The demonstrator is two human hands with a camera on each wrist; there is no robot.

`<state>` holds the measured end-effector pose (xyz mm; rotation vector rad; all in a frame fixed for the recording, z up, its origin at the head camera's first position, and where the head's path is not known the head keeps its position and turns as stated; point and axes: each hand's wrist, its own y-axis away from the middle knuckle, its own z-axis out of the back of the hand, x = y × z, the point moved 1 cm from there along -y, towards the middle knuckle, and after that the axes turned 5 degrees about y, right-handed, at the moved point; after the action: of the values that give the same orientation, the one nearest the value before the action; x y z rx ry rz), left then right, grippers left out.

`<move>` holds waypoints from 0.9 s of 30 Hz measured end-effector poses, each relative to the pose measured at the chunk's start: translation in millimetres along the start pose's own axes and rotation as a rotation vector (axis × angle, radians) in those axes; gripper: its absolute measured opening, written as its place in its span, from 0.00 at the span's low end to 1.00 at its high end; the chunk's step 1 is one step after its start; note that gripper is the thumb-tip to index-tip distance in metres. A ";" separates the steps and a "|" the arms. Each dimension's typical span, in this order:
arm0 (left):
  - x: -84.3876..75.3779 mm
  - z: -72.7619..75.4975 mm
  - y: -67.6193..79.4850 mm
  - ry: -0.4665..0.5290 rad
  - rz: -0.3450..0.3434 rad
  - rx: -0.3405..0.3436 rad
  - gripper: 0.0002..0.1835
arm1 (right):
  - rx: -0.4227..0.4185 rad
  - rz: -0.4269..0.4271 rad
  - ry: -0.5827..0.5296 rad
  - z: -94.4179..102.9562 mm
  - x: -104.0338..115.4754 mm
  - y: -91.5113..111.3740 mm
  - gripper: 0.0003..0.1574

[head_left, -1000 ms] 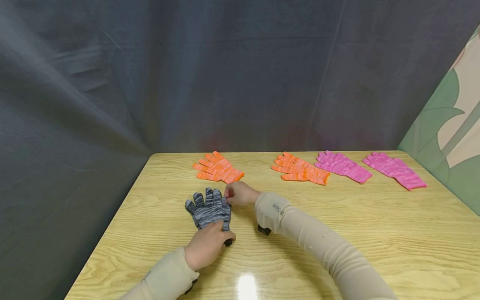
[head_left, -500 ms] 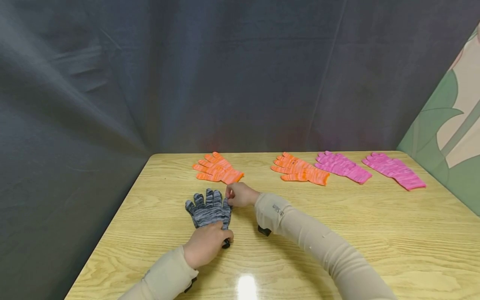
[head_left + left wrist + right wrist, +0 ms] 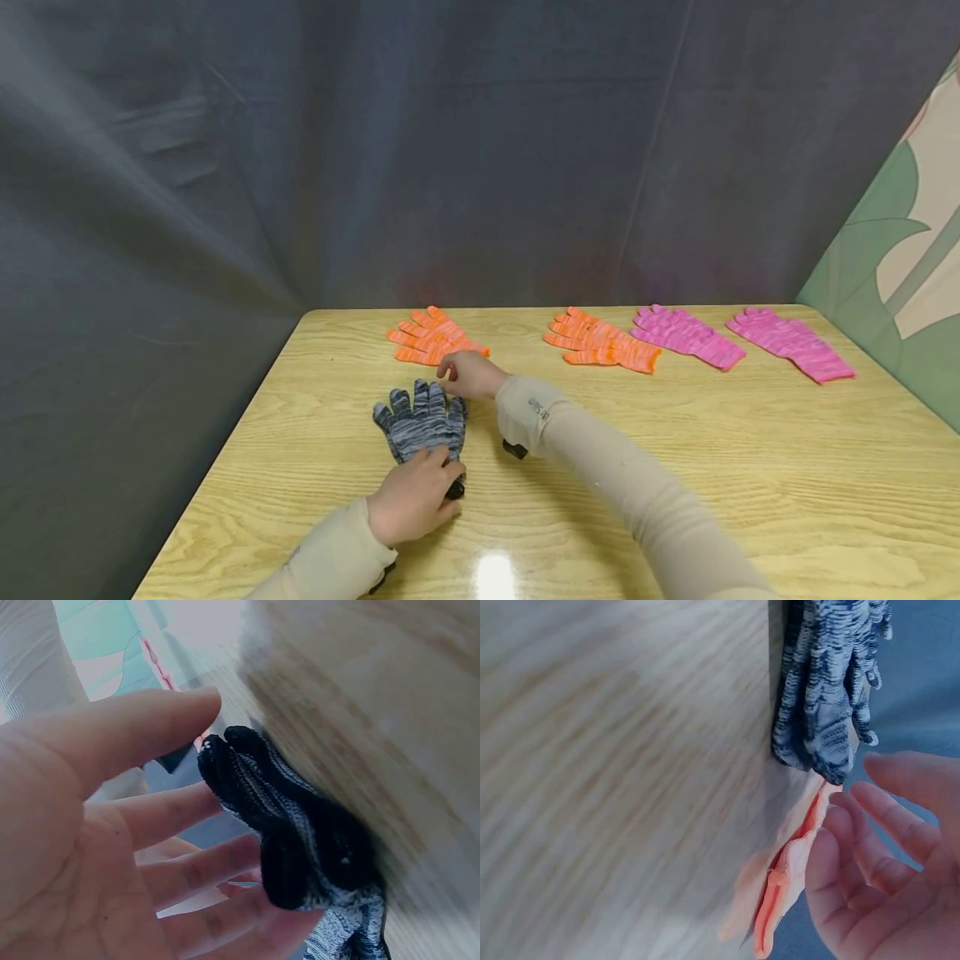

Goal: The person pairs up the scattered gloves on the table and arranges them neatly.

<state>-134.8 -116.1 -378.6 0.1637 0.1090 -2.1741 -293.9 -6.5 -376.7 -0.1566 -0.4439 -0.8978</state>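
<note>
A pair of black-and-grey knit gloves [image 3: 422, 421] lies on the table, one on top of the other, fingers pointing away from me. My left hand [image 3: 416, 493] is over their cuff end. In the left wrist view the fingers touch the black cuffs [image 3: 292, 862], while the thumb stands apart from them. My right hand [image 3: 472, 375] hovers just beyond the gloves' right-hand edge, its fingers loosely bent. Nothing is held in it; the right wrist view shows a small gap between it and the grey thumb tips [image 3: 829, 761]. Behind it is an orange glove [image 3: 431, 337].
Another orange glove [image 3: 603, 340] and two pink gloves, one nearer the middle [image 3: 686, 336] and one farther right [image 3: 795, 342], lie along the back of the wooden table [image 3: 637, 450]. A dark curtain [image 3: 480, 150] hangs behind.
My right hand has let go of the grey gloves' thumb side and moved up and left. The left hand's thumb has come away from the cuffs and drawn slightly back.
</note>
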 end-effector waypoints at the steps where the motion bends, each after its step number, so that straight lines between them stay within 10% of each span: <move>1: 0.3 -0.4 -0.2 0.007 0.004 0.012 0.20 | 0.005 -0.003 0.006 -1.0 1.0 -1.9 0.15; 27: 0.0 -0.5 1.5 0.033 -0.002 0.035 0.20 | -0.131 -0.023 0.059 -11.4 17.5 -17.0 0.10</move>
<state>-133.5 -116.8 -379.1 0.2200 0.0898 -2.1771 -294.4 -33.2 -380.1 -0.2442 -0.3324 -0.9524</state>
